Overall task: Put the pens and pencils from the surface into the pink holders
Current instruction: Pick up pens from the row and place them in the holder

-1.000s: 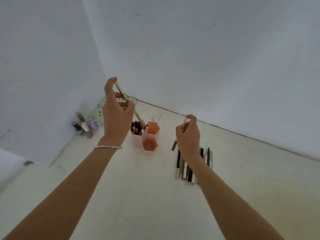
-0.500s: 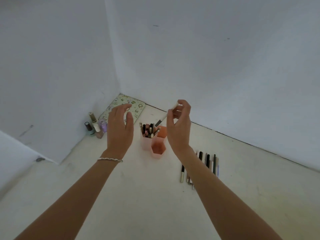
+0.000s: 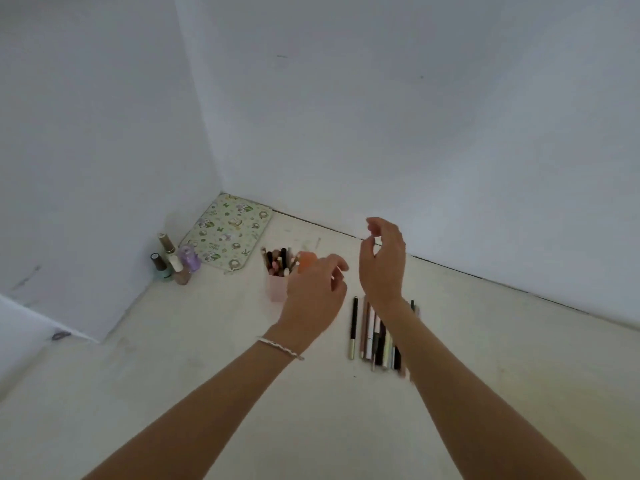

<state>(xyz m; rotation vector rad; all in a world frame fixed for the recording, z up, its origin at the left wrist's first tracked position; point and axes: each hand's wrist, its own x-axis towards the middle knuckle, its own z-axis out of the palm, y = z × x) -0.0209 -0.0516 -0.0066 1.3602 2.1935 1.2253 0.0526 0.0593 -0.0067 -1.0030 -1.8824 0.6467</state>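
The pink holders [image 3: 277, 289] stand on the white surface, one compartment packed with several pens and pencils [image 3: 280, 261]. My left hand [image 3: 317, 292] hovers in front of the holders, fingers apart and empty, hiding most of the other compartments. My right hand [image 3: 382, 265] is raised to the right of the holders, fingers loosely curled with nothing in them. A row of several pens and pencils [image 3: 372, 332] lies on the surface below my right wrist, partly hidden by my forearm.
Several nail polish bottles [image 3: 175, 261] stand by the left wall. A floral patterned pad [image 3: 228, 230] lies in the corner. White walls close the left and back sides. A white ledge [image 3: 20, 323] juts in at the left.
My right hand has let go of the pen it held above the holders. Both hands have shifted right, the left one now in front of the holders. The view has panned.
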